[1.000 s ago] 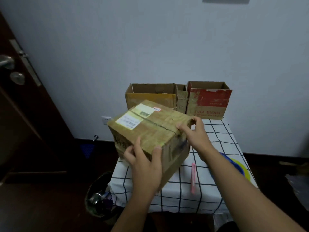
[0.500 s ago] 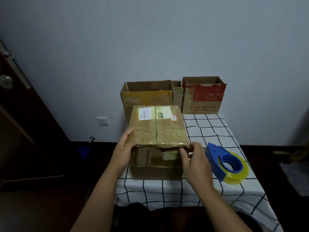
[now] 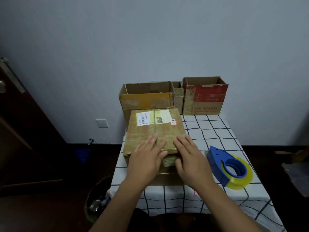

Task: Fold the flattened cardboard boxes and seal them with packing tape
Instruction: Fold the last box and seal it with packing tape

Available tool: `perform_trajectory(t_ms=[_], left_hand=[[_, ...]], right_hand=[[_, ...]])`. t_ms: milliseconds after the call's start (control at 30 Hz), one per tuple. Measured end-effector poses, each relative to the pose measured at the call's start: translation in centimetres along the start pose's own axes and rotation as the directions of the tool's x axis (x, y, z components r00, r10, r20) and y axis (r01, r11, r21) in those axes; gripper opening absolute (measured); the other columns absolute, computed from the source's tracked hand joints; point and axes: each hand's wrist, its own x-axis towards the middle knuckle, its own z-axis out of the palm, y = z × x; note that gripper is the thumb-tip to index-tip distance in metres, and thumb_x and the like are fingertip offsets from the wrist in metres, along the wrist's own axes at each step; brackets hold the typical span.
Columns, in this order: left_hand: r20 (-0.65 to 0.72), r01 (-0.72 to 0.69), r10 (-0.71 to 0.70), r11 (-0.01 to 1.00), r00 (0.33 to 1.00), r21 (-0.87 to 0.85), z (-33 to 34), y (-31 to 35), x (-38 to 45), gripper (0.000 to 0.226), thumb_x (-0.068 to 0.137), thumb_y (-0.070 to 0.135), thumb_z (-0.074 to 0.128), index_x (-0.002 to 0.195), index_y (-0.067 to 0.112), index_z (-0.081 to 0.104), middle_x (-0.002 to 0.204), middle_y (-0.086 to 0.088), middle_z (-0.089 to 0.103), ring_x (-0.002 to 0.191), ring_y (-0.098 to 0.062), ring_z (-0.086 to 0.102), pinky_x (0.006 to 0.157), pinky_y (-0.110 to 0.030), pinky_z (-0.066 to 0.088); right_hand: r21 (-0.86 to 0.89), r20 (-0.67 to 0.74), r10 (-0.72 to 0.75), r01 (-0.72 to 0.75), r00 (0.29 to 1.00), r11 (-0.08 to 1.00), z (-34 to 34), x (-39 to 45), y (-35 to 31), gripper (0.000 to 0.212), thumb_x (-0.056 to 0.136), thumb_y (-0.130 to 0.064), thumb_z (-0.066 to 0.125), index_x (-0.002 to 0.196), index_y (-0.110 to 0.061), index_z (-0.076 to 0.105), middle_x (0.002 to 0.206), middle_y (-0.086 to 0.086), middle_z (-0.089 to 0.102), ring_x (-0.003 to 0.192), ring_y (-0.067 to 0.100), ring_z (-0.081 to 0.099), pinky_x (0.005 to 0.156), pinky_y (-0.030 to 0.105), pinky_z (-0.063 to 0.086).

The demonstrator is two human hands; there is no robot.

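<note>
We've got the closed cardboard box [image 3: 154, 131] sitting on the left part of the worktop [image 3: 215, 136], flaps down, centre seam running away from us, white shipping labels [image 3: 153, 119] at the far end of its top. Left hand [image 3: 147, 159] lies flat on the near top edge, fingers straight and spread, gripping nothing. Right hand [image 3: 190, 158] is the same just beside it, palm down over the near right corner, fingers straight (both press rather than hold).

Blue tape dispenser [image 3: 228, 166] with a yellowish clear roll sits on the worktop to the right of the box, near the right hand but apart from it. A small pink item [image 3: 194, 192] peeks out under the right wrist; can't tell what it is.

At the far edge against the wall: an open brown box [image 3: 147, 96], a narrow small box [image 3: 178, 96] and an open red box [image 3: 205, 97], side by side.

Worktop wears a white cloth with a black grid, draping over the edges. Room: plain pale wall [image 3: 150, 39], a socket [image 3: 102, 123] low on it, dark floor, dark wooden door [image 3: 21, 131] on the left, a bin [image 3: 97, 198] on the floor by the worktop's near left corner. Lighting is dim.
</note>
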Motion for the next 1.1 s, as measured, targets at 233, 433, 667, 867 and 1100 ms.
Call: perform_trajectory(t_ms=[233,433,667,867,1100], left_hand=[[-0.013,0.003,-0.003,1.0,1.0,0.019,0.3,0.0,0.0,0.054,0.099,0.056,0.025,0.147,0.036,0.04,0.156,0.0,0.037,0.145,-0.02,0.03,0.116,-0.037,0.021],[0.051,-0.002,0.0,0.999,0.999,0.048,-0.6,0.1,-0.3,0.061,0.098,0.06,0.035,0.153,0.043,0.016,0.163,0.01,0.011,0.15,-0.014,0.01,0.118,-0.032,0.008],[-0.158,-0.025,0.029,0.999,0.987,0.027,0.9,0.9,0.2,0.052,0.081,0.02,0.079,0.13,0.018,0.063,0.133,-0.012,0.061,0.121,-0.034,0.059,0.098,-0.047,0.046],[-0.171,-0.005,0.013,0.999,0.985,0.048,1.6,1.4,0.0,0.049,0.091,0.038,0.055,0.137,0.023,0.056,0.143,-0.005,0.054,0.132,-0.027,0.05,0.106,-0.043,0.037],[0.009,-0.005,0.005,0.994,1.0,0.107,0.6,1.4,-0.3,0.073,0.089,0.063,0.024,0.155,0.035,0.017,0.161,0.01,0.006,0.149,-0.008,0.001,0.119,-0.032,-0.007]], right_hand=[[0.165,0.05,0.053,-0.061,0.997,0.984,0.0,0.0,-0.3,0.063,0.086,-0.032,0.039,0.147,-0.02,0.043,0.158,-0.009,0.032,0.149,0.005,0.011,0.103,0.037,0.046],[0.395,0.047,0.293,-0.287,0.955,0.873,-3.0,-2.7,5.5,0.057,0.098,-0.031,0.054,0.151,-0.021,0.034,0.152,-0.014,0.033,0.14,0.005,0.031,0.113,0.03,0.032],[-0.321,0.216,0.511,-0.434,0.832,0.842,-0.7,-6.7,15.1,0.059,0.094,-0.052,0.049,0.14,-0.015,0.045,0.138,0.004,0.053,0.138,0.025,0.037,0.118,0.043,0.024],[-0.392,0.244,0.544,-0.431,0.803,0.813,1.0,-7.1,15.8,0.049,0.093,-0.053,0.052,0.127,-0.018,0.05,0.115,-0.004,0.065,0.114,0.017,0.058,0.12,0.044,0.012],[-0.171,0.059,0.48,-0.465,0.875,0.869,-0.3,-8.2,15.2,0.037,0.09,-0.038,0.064,0.116,-0.013,0.056,0.102,-0.001,0.066,0.097,0.021,0.06,0.116,0.044,0.028]])
